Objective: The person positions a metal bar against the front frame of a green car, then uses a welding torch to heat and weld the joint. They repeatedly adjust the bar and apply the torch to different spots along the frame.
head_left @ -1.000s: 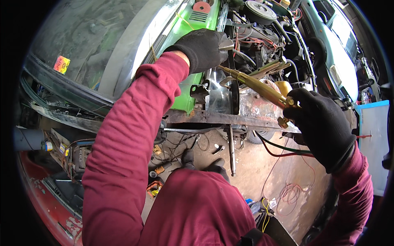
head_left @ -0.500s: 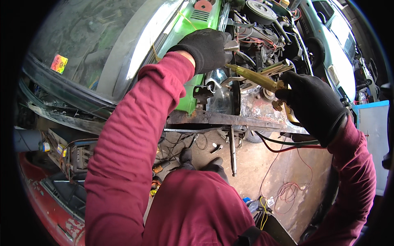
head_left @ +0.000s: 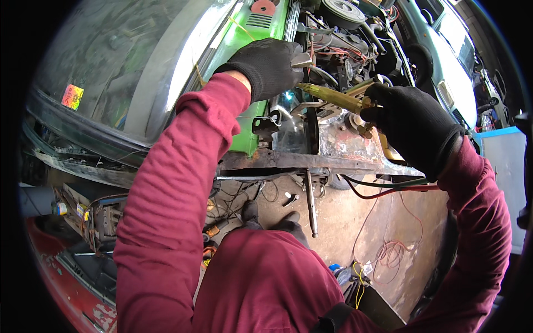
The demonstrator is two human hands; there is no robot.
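My right hand [head_left: 413,126], in a black glove, is closed round the rear of a brass gas torch [head_left: 333,97] with valve knobs. The torch's narrow end points left, toward my left hand [head_left: 264,67]. That hand, gloved in black too, is closed on a grey metal piece [head_left: 301,60] that juts out past its fingers; its exact kind is unclear. A gap shows between this piece and the torch. Red and dark green hoses [head_left: 388,190] pass below my right wrist. Beneath both hands lies an open engine bay [head_left: 347,141] with a green body panel [head_left: 244,141].
A windscreen [head_left: 122,66] fills the upper left. The engine's round air cleaner [head_left: 344,12] sits at the far side. A metal bar [head_left: 311,205] hangs below the near body edge [head_left: 311,161]. Coiled red hose [head_left: 391,252] and several cables lie on the floor. Another vehicle [head_left: 452,72] stands right.
The whole view has shifted slightly. My right hand and the torch sit a little higher; my left hand keeps the metal piece in nearly the same spot over the green panel.
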